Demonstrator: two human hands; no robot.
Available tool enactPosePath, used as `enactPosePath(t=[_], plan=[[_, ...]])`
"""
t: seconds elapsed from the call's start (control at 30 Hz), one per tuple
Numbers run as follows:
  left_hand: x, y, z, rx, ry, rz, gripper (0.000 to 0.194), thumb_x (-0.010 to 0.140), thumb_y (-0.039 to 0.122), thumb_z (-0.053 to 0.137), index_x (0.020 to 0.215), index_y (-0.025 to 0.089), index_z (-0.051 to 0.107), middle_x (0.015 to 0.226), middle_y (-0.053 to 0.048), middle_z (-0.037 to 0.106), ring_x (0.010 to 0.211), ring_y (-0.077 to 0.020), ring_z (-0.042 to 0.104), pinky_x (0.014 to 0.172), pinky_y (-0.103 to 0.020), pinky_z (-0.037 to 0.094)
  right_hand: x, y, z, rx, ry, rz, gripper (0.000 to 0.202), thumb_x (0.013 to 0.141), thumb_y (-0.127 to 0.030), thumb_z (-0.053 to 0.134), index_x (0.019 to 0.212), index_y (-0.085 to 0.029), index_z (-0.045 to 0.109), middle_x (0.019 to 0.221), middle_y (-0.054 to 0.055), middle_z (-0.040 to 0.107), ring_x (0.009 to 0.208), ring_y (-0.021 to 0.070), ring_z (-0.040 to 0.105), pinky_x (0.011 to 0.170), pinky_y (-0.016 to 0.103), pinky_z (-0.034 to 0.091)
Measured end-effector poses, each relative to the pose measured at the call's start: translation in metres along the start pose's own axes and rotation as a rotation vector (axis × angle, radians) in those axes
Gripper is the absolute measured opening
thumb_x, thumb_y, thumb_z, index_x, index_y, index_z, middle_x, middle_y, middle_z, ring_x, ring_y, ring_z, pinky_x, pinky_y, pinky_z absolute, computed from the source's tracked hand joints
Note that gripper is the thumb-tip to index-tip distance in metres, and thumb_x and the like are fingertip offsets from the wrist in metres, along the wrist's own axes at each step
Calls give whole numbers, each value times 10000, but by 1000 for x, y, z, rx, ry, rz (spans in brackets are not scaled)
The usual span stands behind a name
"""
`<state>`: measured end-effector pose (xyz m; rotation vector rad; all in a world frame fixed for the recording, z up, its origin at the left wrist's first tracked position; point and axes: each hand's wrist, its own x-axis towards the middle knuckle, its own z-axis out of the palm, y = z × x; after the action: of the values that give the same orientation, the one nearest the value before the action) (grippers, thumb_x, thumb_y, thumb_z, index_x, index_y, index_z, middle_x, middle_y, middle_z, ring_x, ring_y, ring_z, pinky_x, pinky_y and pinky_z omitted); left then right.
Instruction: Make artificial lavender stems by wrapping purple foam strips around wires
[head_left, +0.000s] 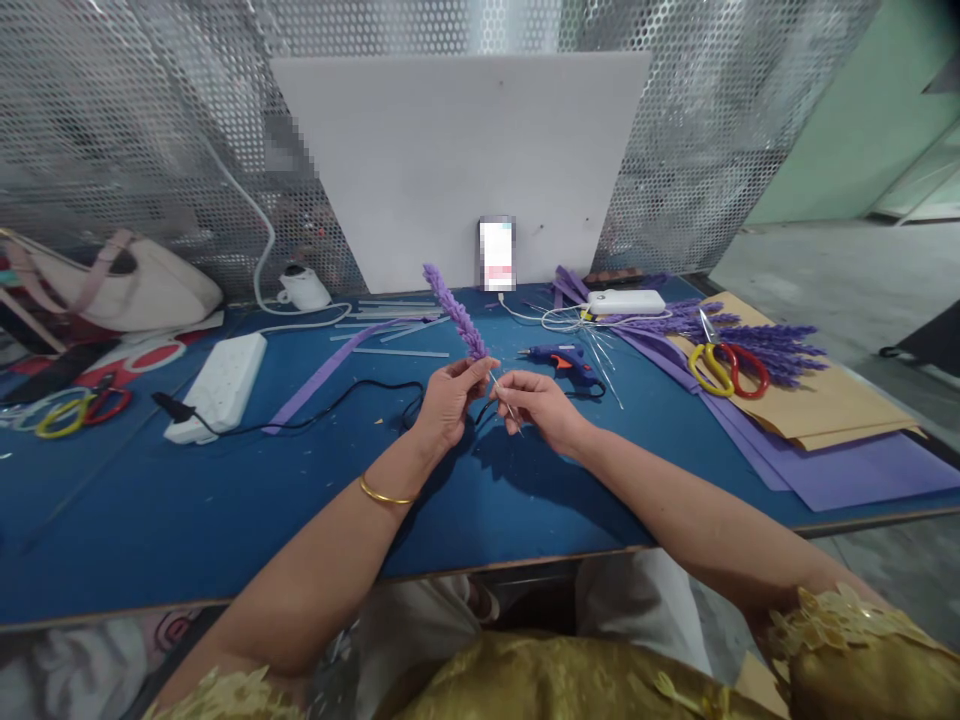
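A purple artificial lavender stem (pixel 454 312) is held up over the table, its flower head tilted to the upper left. My left hand (pixel 448 402) pinches it at the base of the flower head. Just to the right, my right hand (pixel 541 408) has its fingers closed on the thin wire stalk below the flower. The two hands are close together, and the fingertips partly hide the stalk. Beyond my right hand lies a blue glue gun (pixel 564 360) with an orange trigger. A long purple paper strip (pixel 330 370) stretches across the table on the left.
Clear glue sticks (pixel 401 353) and a white power strip (pixel 217 385) lie on the left. A phone (pixel 497 255) leans against the white board. At right are loose wires (pixel 606 365), finished lavender stems (pixel 780 350), scissors (pixel 731 370), brown paper (pixel 840 405) and purple sheets (pixel 870 475).
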<state>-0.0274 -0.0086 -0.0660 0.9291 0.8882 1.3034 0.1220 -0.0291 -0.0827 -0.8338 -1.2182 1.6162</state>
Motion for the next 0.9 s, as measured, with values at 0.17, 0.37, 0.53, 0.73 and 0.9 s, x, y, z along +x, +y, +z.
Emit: enactPosePath(t=[0.17,0.37,0.53,0.73,0.9], plan=[[6,5,-5,6,58,119,404,609,477,860,824,144,785,603,30,538,538,-67,420,514,-214,329,-1,-1,1,-36,-2,33,214,724,-350,731,748,-151,655,564,-32,621,404,67,542,434,190,399],[8,2,-7,108,42,136,309,633,429,837,728,143,772,555,23,528,524,-77,400,516,-231,311,-1,1,4,-104,19,16,269,741,-411,720,803,-159,647,556,-38,620,400,79,542,429,203,397],[0,-2,-3,158,-95,32,370,654,474,824,804,138,784,645,-20,627,603,-111,509,571,-239,392,0,0,4,-122,68,-72,338,759,-488,707,739,-172,588,547,-46,603,381,74,523,411,206,382],[5,3,-5,7,81,43,392,575,425,881,829,148,771,755,-22,694,657,-107,578,596,-221,452,0,3,4,-231,54,-39,280,772,-432,683,747,-159,626,510,-48,578,363,70,498,383,194,383],[9,4,-7,-82,86,-62,339,502,339,921,699,142,729,660,5,657,592,-89,552,570,-212,448,-1,2,5,-299,-30,-58,274,791,-427,673,735,-163,627,510,-45,587,362,72,499,381,192,394]])
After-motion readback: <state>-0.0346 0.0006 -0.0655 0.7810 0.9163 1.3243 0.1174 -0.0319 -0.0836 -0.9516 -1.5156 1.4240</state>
